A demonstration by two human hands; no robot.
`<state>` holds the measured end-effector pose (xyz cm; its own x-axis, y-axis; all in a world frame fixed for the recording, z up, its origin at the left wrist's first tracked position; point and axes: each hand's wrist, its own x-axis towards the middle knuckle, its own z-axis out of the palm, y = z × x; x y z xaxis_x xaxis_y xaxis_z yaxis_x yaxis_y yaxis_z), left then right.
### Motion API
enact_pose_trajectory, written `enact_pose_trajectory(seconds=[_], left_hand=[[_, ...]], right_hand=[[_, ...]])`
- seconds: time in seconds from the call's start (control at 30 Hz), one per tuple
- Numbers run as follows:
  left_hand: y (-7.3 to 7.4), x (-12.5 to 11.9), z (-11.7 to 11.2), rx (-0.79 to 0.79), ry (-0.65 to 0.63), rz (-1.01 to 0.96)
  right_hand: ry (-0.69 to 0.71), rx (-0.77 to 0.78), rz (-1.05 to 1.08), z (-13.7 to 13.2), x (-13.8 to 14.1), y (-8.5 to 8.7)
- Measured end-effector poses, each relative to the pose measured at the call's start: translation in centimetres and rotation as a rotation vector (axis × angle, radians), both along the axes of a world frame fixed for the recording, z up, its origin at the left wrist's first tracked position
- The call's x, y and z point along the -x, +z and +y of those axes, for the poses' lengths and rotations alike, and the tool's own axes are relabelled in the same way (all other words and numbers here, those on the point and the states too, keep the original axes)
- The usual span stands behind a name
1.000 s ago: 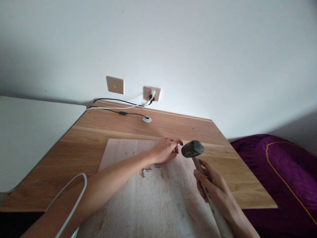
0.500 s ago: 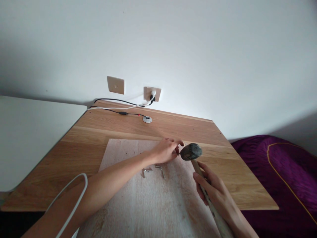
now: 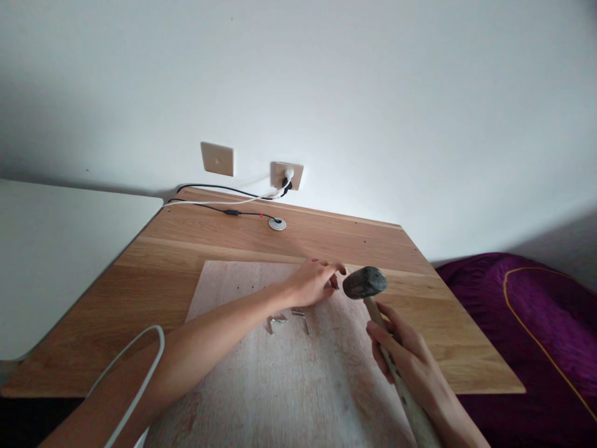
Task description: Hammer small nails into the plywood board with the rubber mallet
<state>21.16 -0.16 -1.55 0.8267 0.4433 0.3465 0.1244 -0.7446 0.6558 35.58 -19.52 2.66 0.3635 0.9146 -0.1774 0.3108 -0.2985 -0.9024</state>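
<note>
A mallet with a dark head and a worn wooden handle is in my right hand, fingers wrapped round the handle. Its head hangs just right of my left hand, apart from it. My left hand rests near the far right corner of a pale wooden board. Its thumb and fingers pinch a small nail, mostly hidden by the fingertips. Several loose silver nails lie on the board below my left wrist. Small dark dots run in a row along the board's far side.
Under the board is a wooden tabletop. Black and white cables run along its back to a wall socket, near a round cable grommet. A white panel stands left, purple fabric right. A white cord crosses my left forearm.
The mallet head has shifted slightly right and up, away from my left fingertips, with my right hand following. My left hand has stayed almost in place.
</note>
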Motion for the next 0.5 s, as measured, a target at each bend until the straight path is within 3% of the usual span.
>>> enact_pose_trajectory(seconds=[0.5], left_hand=[[0.07,-0.04,0.03,0.009,0.007,0.008]], right_hand=[[0.027,0.022,0.024,0.16,0.24,0.3]])
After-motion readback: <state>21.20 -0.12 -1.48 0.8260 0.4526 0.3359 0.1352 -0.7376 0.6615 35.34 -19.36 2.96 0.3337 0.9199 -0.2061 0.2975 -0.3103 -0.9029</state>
